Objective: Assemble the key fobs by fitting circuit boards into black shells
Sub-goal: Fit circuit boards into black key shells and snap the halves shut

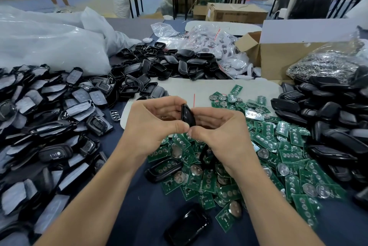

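1. The counter (139,212), covered in dark blue cloth, fills the lower view and carries heaps of parts on every side.
2. A large white plastic bag (49,46) lies at the far left of the counter, behind the heaps.
3. A pile of film-covered fob fronts (45,118) spreads along the left side, many with grey protective film facing up.
4. A pile of black shells (328,126) is stacked along the right side; a second heap of black shell halves (163,64) lies at the far middle.
5. A cardboard box (278,56) stands at the far right, with a clear bag of metal rings (326,64) leaning on it.
6. A spread of green circuit boards (258,156) lies right of centre, under and beside the hands; several carry round coin cells.
7. A shell with a board seated in it (165,168) rests just left of the board spread; another glossy shell (187,225) lies near the bottom edge.
8. The left hand (153,126) and right hand (217,132) meet above the boards, thumbs touching.
9. Both sets of fingers are curled tight around one black key fob (187,115), held edge-on between the hands above the counter; the left fingers (169,104) curl over its top, the right fingers press its far side.
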